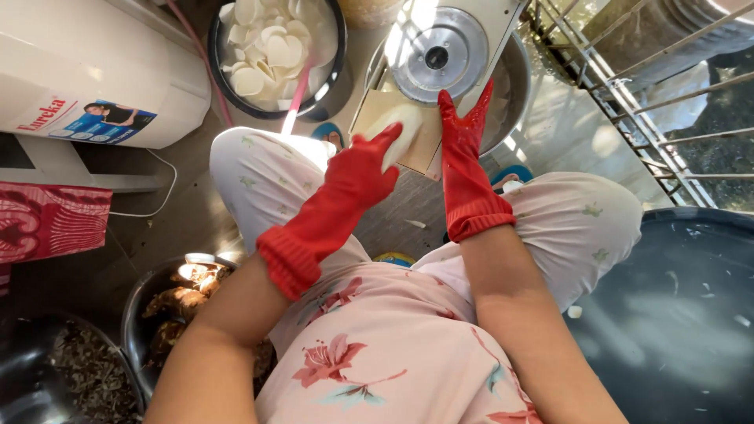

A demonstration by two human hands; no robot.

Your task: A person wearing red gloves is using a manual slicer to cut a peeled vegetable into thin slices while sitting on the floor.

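Feeding the peeled white root (pixel 398 129) toward the round metal slicer disc (pixel 439 53), keep your left hand (pixel 363 169) clasped around its near end and your right hand (pixel 462 129), fingers flat and extended, well off the blade. Glare washes out the root's far end, so where it meets the disc is unclear; the slicer's base is hidden too.

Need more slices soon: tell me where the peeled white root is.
Head view, top centre: the peeled white root lies on the slicer board, held by the left hand, beside the right hand.
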